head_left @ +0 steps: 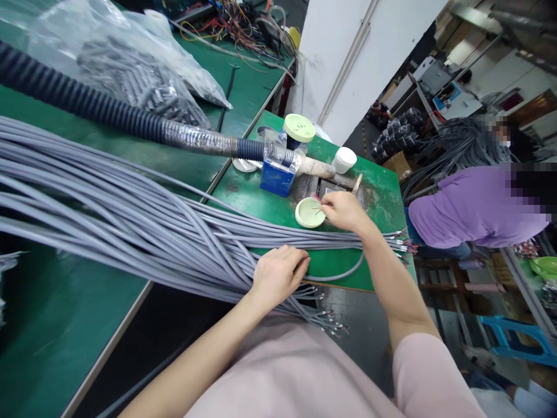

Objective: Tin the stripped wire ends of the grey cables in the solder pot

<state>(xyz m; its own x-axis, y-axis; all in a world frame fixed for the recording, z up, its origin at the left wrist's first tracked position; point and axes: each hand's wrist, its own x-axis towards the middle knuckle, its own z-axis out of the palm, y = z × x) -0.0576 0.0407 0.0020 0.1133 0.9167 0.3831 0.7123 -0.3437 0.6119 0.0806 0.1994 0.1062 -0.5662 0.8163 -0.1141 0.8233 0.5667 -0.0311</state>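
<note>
My left hand (pixel 281 270) lies over a thick bundle of grey cables (pixel 174 220), its fingers curled down onto them. What sits under its fingertips is partly hidden. Pinched in my right hand (pixel 343 210) are thin wires (pixel 316 209), their ends reaching over a shallow pale green dish (pixel 310 213). One grey cable (pixel 337 278) loops from near my left hand and passes behind my right forearm. At the bundle's right end, stripped cable ends (pixel 402 241) show coloured wires. More stripped ends (pixel 328 319) hang below the table edge.
Behind the dish are a blue box (pixel 277 177), a ribbed hose (pixel 130 122) with a taped nozzle, a white cup (pixel 344 159) and a round-lidded container (pixel 299 128). A plastic bag (pixel 143 75) lies at the back left. A person in purple (pixel 465 203) is at the right.
</note>
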